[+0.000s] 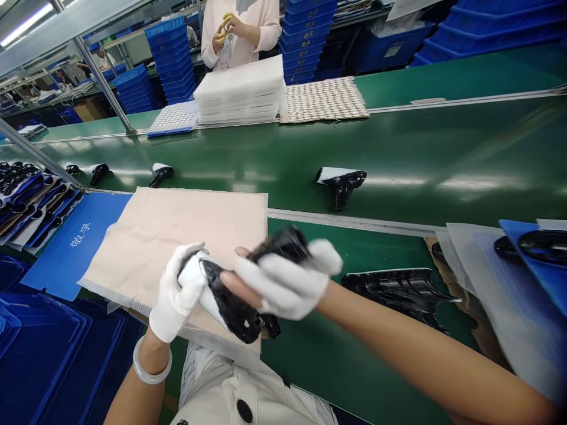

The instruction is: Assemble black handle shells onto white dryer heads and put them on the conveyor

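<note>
My left hand, in a white glove, is closed around the white side of a gun-shaped black and white plastic housing, which looks like a hair dryer body. The housing is tilted, with its black end towards the lower right. My right hand, gloved with some fingertips bare, is closed around a glossy black plastic part, blurred by motion. Its bare fingers lie over or against the housing; I cannot tell if they press on it. Both hands are above a sheet of beige paper at the bench edge.
A similar housing lies on the green conveyor, with several more farther left. A curved black shell rests to the right, near layered sheets. Blue bins stand lower left. Across the belt are foam sheets and a person.
</note>
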Demonstrator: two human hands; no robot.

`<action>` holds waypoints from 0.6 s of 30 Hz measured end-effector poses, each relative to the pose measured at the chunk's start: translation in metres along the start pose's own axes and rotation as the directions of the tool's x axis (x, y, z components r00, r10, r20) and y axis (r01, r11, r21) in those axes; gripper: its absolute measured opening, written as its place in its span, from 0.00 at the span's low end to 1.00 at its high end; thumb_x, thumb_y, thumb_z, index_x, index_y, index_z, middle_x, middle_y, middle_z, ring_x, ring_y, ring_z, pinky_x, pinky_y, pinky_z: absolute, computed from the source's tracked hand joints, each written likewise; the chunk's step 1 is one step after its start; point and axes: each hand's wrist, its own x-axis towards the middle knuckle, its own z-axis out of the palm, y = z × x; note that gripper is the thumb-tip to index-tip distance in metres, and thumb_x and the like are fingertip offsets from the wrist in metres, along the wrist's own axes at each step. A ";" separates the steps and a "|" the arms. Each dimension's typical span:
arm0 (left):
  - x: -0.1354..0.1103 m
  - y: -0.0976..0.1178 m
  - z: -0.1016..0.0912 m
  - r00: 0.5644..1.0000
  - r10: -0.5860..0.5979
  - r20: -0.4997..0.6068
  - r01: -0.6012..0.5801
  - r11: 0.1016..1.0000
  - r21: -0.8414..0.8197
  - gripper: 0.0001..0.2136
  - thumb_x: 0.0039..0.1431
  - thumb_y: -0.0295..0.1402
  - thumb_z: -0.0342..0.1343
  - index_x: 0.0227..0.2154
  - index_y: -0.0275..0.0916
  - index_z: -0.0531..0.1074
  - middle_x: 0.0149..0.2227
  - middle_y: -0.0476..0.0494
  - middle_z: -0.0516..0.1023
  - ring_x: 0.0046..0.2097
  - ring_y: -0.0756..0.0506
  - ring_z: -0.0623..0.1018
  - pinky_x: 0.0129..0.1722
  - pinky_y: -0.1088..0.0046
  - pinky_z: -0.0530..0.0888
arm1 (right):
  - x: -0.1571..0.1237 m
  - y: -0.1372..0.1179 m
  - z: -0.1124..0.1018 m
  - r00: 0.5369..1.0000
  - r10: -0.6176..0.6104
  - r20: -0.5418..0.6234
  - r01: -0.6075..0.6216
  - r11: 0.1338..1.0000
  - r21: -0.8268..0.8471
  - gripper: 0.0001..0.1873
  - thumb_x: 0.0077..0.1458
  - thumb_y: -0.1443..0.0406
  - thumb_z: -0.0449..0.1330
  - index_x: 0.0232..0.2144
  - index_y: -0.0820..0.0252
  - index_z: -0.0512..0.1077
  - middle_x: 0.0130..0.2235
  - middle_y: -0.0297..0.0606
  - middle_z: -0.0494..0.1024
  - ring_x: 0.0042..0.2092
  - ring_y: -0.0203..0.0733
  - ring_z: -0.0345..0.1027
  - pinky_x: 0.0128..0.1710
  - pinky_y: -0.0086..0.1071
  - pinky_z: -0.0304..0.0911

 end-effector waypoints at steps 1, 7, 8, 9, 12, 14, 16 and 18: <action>0.003 -0.003 0.001 0.997 -0.063 -0.039 0.062 0.998 -0.011 0.22 0.59 0.53 0.57 0.46 0.41 0.76 0.45 0.41 0.79 0.47 0.41 0.78 0.50 0.65 0.75 | 0.009 0.004 -0.007 0.992 -0.128 -0.020 0.125 0.987 -0.100 0.14 0.61 0.64 0.59 0.45 0.34 0.73 0.38 0.24 0.79 0.48 0.41 0.74 0.59 0.46 0.66; 0.024 -0.035 -0.008 0.953 -0.296 -0.063 0.302 0.946 0.121 0.27 0.64 0.54 0.43 0.45 0.37 0.75 0.31 0.43 0.77 0.26 0.48 0.71 0.29 0.68 0.72 | 0.064 0.088 -0.021 0.921 0.387 -0.047 -0.388 0.898 -0.208 0.22 0.54 0.64 0.60 0.51 0.60 0.69 0.45 0.44 0.78 0.49 0.51 0.73 0.52 0.43 0.68; 0.025 -0.040 -0.013 0.948 -0.310 -0.072 0.318 0.930 0.186 0.26 0.62 0.53 0.46 0.48 0.37 0.74 0.36 0.41 0.78 0.30 0.47 0.74 0.32 0.68 0.73 | 0.070 0.109 -0.024 0.794 0.604 -0.069 -0.604 0.772 -0.200 0.25 0.52 0.62 0.62 0.53 0.61 0.67 0.47 0.46 0.78 0.49 0.52 0.73 0.49 0.39 0.69; 0.027 -0.045 -0.019 0.941 -0.326 -0.084 0.337 0.907 0.252 0.25 0.61 0.52 0.49 0.50 0.38 0.73 0.41 0.39 0.78 0.35 0.45 0.76 0.36 0.66 0.74 | 0.074 0.131 -0.027 0.647 0.757 -0.091 -0.757 0.623 -0.194 0.28 0.53 0.60 0.63 0.55 0.62 0.66 0.49 0.47 0.77 0.51 0.52 0.72 0.48 0.36 0.68; 0.029 -0.058 -0.040 0.932 -0.338 -0.131 0.362 0.856 0.369 0.25 0.55 0.50 0.55 0.48 0.38 0.74 0.46 0.36 0.77 0.48 0.38 0.76 0.48 0.57 0.73 | 0.078 0.193 -0.040 0.346 0.931 -0.113 -0.925 0.319 -0.204 0.27 0.58 0.59 0.60 0.57 0.64 0.65 0.54 0.50 0.75 0.53 0.50 0.71 0.48 0.34 0.66; 0.031 -0.068 -0.053 0.934 -0.315 -0.167 0.357 0.825 0.438 0.27 0.50 0.51 0.57 0.48 0.37 0.75 0.46 0.34 0.75 0.50 0.33 0.75 0.51 0.50 0.71 | 0.074 0.225 -0.046 0.251 0.961 -0.114 -0.951 0.223 -0.215 0.24 0.59 0.60 0.59 0.55 0.68 0.68 0.52 0.54 0.76 0.52 0.53 0.72 0.47 0.36 0.66; 0.034 -0.078 -0.063 0.941 -0.289 -0.178 0.338 0.759 0.556 0.32 0.45 0.51 0.60 0.50 0.35 0.74 0.48 0.32 0.73 0.54 0.30 0.72 0.55 0.47 0.68 | 0.067 0.247 -0.047 0.166 0.980 -0.107 -0.964 0.139 -0.226 0.23 0.59 0.60 0.59 0.52 0.69 0.72 0.51 0.56 0.76 0.52 0.55 0.72 0.47 0.38 0.66; 0.036 -0.087 -0.067 0.941 -0.299 -0.155 0.324 0.672 0.666 0.36 0.40 0.49 0.62 0.52 0.33 0.73 0.51 0.31 0.70 0.58 0.27 0.69 0.59 0.47 0.65 | 0.060 0.258 -0.044 0.121 0.987 -0.109 -0.966 0.092 -0.240 0.23 0.59 0.59 0.60 0.51 0.72 0.73 0.52 0.59 0.75 0.54 0.57 0.70 0.49 0.41 0.65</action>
